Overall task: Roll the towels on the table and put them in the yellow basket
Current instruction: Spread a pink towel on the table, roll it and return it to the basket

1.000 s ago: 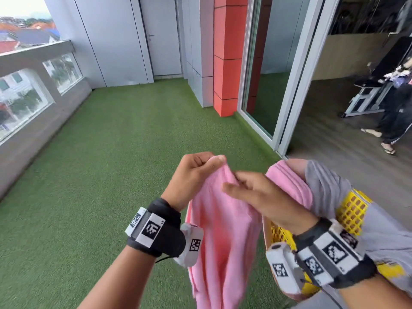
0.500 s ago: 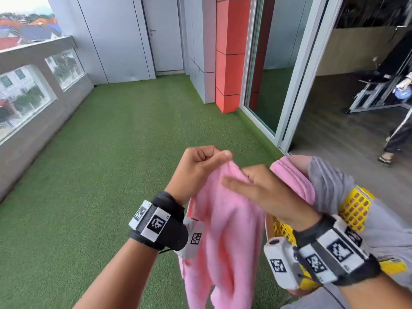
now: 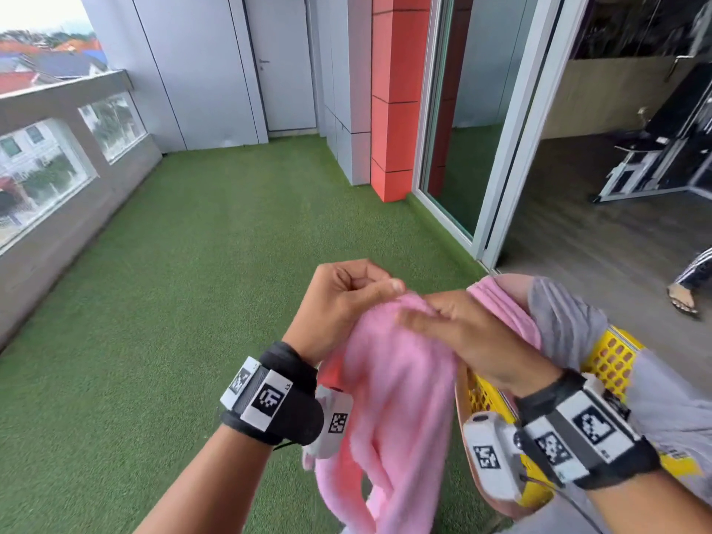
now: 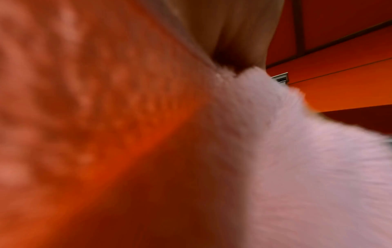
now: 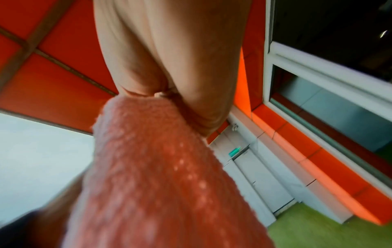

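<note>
Pink towel (image 3: pixel 393 398): hung in air, top edge pinched by left hand (image 3: pixel 343 302) and right hand (image 3: pixel 470 341). Head view alone showed yellow basket (image 3: pixel 612 360), right, holding more towels.

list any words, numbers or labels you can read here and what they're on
No readable words or numbers in any view.
Black-and-white square code markers on the left wrist band: patterns, not text; a tiny mark beside one is too small to read.
The same markers on the right wrist band: patterns only.
Small green sign on the grey wall: too blurred to read.
Pink fluffy towel and yellow perforated plastic basket: no print visible.
</note>
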